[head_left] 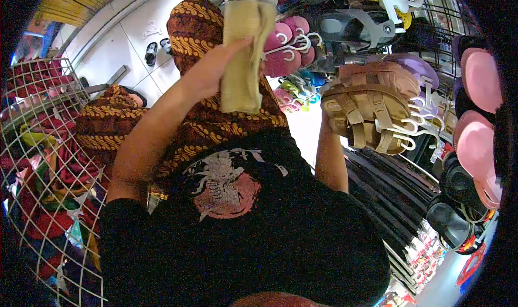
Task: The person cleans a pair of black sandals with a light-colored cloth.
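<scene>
My left hand (213, 72) reaches up from the left and is closed on a long beige item (241, 53), its index finger lying across the front. Motion blurs this item, and white hooks show at its top. On the right, my right forearm (330, 159) rises behind brown strapped sandals (372, 110) on white hooks. The sandals cover my right hand, so its fingers and grip are hidden. A pinkish-brown pair (377, 75) lies just above them.
Pink sandals (286, 48) and a grey sandal (353, 26) hang at the upper right. More pink footwear (477, 140) lines the far right. A wire basket (54, 172) stands at left. Small dark sandals (151, 53) rest on the tiled floor (116, 48).
</scene>
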`<move>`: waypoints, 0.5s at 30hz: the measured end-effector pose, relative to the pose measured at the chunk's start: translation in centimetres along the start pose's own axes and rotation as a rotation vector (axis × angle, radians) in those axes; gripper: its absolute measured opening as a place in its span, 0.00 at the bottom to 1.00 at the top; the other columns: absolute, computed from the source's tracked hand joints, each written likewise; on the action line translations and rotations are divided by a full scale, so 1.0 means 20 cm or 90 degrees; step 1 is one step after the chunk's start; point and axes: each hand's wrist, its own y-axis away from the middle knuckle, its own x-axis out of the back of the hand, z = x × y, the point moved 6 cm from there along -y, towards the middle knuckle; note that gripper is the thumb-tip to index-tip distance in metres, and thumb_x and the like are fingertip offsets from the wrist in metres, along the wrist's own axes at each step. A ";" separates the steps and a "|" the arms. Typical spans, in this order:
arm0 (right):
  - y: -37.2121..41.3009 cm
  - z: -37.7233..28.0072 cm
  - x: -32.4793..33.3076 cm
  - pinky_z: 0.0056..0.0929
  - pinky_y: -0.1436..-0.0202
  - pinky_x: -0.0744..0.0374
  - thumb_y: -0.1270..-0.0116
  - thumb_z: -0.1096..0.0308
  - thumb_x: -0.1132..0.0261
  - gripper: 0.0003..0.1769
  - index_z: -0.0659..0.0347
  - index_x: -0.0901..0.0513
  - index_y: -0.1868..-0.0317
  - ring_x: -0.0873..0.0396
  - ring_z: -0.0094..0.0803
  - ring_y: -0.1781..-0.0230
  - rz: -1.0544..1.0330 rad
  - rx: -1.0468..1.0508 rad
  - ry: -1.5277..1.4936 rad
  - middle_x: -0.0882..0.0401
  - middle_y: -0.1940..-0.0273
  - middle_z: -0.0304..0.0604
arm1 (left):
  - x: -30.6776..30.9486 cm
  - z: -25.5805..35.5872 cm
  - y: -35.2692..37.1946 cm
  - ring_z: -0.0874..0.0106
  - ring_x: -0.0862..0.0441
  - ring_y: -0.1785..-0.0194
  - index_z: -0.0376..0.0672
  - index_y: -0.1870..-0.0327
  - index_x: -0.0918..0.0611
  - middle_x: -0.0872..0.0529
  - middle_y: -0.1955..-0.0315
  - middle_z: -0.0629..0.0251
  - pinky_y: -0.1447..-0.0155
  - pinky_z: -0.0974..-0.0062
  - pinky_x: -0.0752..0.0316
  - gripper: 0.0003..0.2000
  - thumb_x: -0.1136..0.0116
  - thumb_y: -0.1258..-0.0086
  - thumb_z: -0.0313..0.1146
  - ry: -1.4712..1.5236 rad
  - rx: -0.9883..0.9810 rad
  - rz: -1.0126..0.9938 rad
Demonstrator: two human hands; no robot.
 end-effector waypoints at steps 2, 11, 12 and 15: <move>0.03 0.00 0.04 0.45 0.23 0.43 0.33 0.46 0.36 0.43 0.56 0.42 0.25 0.39 0.43 0.27 0.001 -0.006 -0.014 0.39 0.26 0.47 | -0.04 -0.04 -0.04 0.69 0.14 0.61 0.39 0.49 0.20 0.13 0.63 0.60 0.53 0.68 0.17 0.18 0.43 0.27 0.46 0.020 0.024 0.008; 0.10 0.00 0.13 0.45 0.23 0.43 0.32 0.45 0.37 0.43 0.56 0.42 0.25 0.39 0.43 0.27 -0.001 -0.011 -0.067 0.39 0.27 0.47 | 0.02 -0.07 -0.07 0.66 0.13 0.60 0.38 0.49 0.20 0.13 0.62 0.58 0.52 0.65 0.16 0.18 0.46 0.25 0.46 0.002 0.049 -0.025; 0.10 0.00 0.14 0.45 0.23 0.43 0.32 0.45 0.37 0.42 0.56 0.42 0.25 0.39 0.43 0.27 -0.001 -0.012 -0.072 0.39 0.27 0.46 | 0.02 -0.08 -0.07 0.66 0.13 0.60 0.38 0.49 0.20 0.13 0.61 0.58 0.52 0.65 0.16 0.18 0.46 0.24 0.46 -0.002 0.047 -0.031; 0.11 0.00 0.14 0.45 0.23 0.42 0.32 0.45 0.37 0.42 0.56 0.41 0.25 0.39 0.43 0.27 -0.003 -0.013 -0.078 0.38 0.27 0.46 | 0.01 -0.06 -0.05 0.66 0.13 0.59 0.38 0.48 0.21 0.13 0.61 0.57 0.51 0.64 0.16 0.18 0.47 0.24 0.46 -0.015 0.043 -0.042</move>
